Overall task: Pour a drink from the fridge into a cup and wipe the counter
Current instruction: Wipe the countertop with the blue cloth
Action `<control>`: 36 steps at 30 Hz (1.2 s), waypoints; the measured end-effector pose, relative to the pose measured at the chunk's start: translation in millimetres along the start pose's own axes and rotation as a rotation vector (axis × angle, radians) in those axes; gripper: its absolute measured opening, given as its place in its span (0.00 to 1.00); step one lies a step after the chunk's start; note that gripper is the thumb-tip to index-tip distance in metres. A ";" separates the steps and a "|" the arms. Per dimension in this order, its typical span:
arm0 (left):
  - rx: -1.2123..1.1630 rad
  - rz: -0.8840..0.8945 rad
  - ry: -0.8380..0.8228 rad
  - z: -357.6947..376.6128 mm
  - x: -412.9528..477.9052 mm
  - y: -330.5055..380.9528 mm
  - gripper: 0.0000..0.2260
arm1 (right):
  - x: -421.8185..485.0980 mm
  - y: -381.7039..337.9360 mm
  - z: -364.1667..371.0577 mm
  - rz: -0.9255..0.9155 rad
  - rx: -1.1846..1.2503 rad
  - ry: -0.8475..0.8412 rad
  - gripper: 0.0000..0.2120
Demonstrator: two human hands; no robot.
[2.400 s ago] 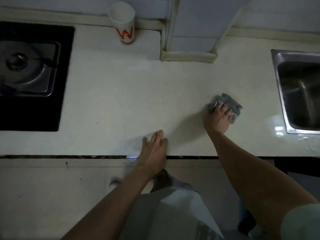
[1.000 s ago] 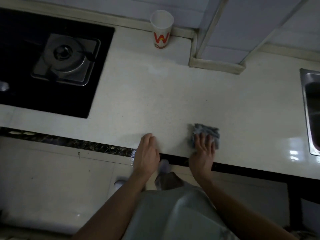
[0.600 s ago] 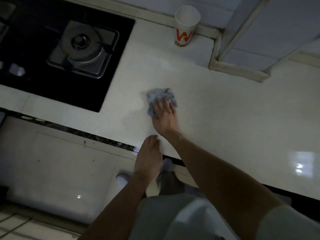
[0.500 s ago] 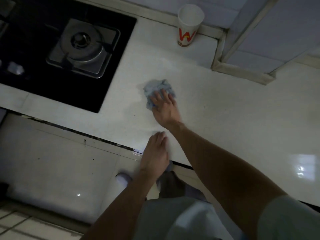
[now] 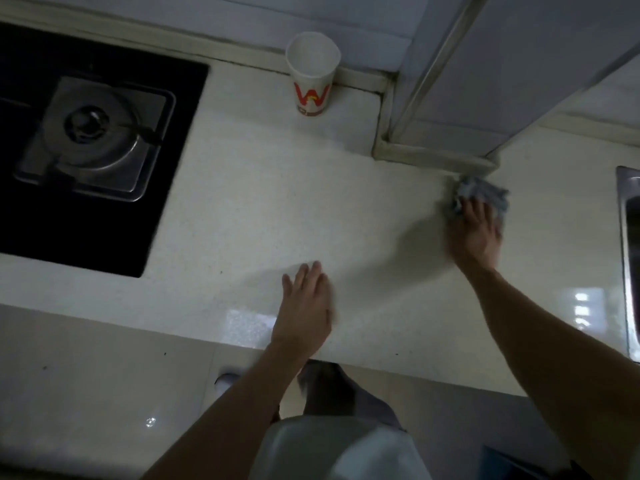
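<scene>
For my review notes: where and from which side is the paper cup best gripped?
Probably round the side wall of the paper cup, mid-height, from the front: it stands upright, mouth open, back wall close behind, counter free in front.

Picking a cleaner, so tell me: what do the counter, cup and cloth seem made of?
Counter: pale speckled stone or composite, polished; it mirrors lights. Cup: probably paper, matte white, printed red W. Cloth: soft grey fabric, crumpled into folds.
</scene>
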State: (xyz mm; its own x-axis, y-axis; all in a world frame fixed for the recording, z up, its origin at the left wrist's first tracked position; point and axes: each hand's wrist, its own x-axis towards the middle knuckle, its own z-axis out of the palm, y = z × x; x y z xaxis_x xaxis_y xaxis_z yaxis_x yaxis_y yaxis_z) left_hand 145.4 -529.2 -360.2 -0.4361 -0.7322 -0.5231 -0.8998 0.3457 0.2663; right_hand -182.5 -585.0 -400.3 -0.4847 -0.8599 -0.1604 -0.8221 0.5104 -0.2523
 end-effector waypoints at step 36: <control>-0.133 0.031 0.072 2.7 2.4 -7.9 0.28 | -58.1 -196.0 52.2 -0.692 -0.096 -0.265 0.24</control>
State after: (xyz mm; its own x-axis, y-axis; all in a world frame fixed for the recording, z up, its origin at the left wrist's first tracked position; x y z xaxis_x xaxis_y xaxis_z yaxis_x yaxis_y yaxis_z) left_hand 151.4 -532.1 -365.7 -0.4574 -0.7643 -0.4546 -0.8738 0.2914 0.3893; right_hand 22.4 -634.6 -391.3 0.2314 -0.9469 -0.2233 -0.9416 -0.1602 -0.2963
